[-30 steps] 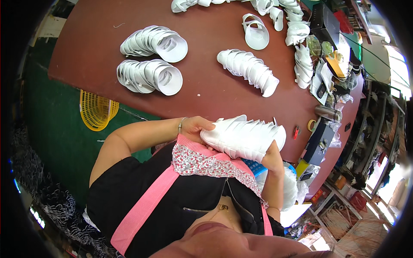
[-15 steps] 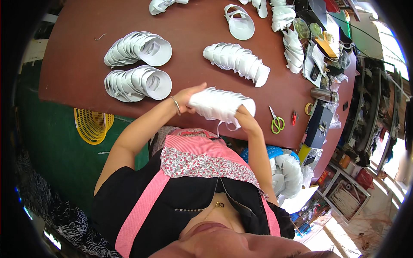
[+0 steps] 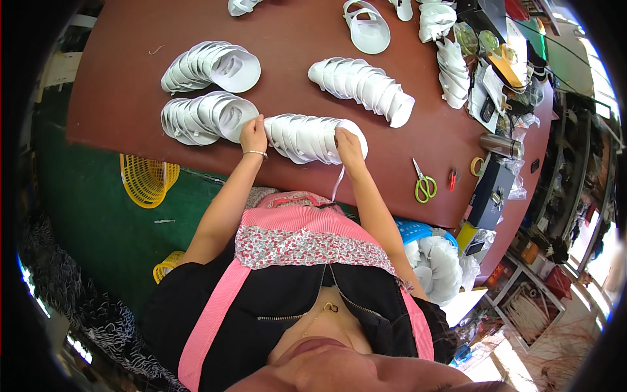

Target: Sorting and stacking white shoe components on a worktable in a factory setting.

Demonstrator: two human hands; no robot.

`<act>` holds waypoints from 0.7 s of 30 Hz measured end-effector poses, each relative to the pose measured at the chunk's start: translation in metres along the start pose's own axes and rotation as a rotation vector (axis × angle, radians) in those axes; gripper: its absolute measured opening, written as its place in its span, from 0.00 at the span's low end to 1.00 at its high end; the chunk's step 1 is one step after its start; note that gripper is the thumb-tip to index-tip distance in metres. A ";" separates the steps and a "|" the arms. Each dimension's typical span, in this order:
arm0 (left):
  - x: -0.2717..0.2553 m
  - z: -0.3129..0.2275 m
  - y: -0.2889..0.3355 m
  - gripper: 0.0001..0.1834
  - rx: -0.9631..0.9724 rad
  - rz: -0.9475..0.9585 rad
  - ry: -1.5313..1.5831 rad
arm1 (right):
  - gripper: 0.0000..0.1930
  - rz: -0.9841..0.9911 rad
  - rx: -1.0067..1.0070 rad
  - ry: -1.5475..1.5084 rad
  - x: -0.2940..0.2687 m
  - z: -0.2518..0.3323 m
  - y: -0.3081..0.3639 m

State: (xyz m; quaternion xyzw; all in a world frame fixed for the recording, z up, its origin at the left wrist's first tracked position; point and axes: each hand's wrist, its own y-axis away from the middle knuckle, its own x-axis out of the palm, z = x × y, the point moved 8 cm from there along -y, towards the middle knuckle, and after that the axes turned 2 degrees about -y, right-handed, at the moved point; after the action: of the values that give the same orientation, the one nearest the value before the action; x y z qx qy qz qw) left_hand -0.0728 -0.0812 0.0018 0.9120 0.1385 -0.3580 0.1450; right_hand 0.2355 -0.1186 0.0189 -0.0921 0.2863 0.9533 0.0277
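A nested stack of white sun visors (image 3: 304,138) lies on its side at the near edge of the brown table (image 3: 281,72). My right hand (image 3: 351,145) grips its right end, fingers curled over the rim. At the left end, my left hand (image 3: 253,137) is closed against the stack, fingers partly hidden, close beside a second stack of visors (image 3: 202,119). A thin white strap (image 3: 338,183) hangs from the held stack toward my apron. Farther back lie another visor stack (image 3: 209,67), one to the right (image 3: 362,88), and a single visor (image 3: 368,27).
Green-handled scissors (image 3: 424,186), a small red tool (image 3: 452,179) and a tape roll (image 3: 477,166) lie to the right. Beyond them are a steel flask (image 3: 501,146) and a dark box (image 3: 490,191). Below the table are a yellow basket (image 3: 147,183) and white bundles (image 3: 439,261).
Both hands have moved left and slightly away from me with the visor stack. It now lies in line with the left stack, and its strap hangs lower.
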 end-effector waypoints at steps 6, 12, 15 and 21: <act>-0.054 -0.017 0.030 0.19 0.080 -0.154 0.258 | 0.18 -0.047 -0.035 -0.088 -0.023 0.028 0.042; -0.107 -0.019 0.021 0.18 0.097 -0.266 0.477 | 0.19 -0.050 -0.162 0.008 -0.025 0.033 0.055; -0.127 -0.016 0.008 0.17 0.138 -0.254 0.446 | 0.16 -0.230 -0.560 0.424 -0.018 0.074 0.082; -0.142 -0.075 -0.007 0.14 0.580 0.004 0.192 | 0.12 -0.240 -0.763 0.341 0.051 0.118 0.089</act>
State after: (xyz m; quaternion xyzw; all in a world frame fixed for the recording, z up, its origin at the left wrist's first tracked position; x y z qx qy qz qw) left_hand -0.1301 -0.0685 0.1517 0.9453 0.0416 -0.2942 -0.1346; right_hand 0.1571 -0.1280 0.1541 -0.2846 -0.0990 0.9520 0.0546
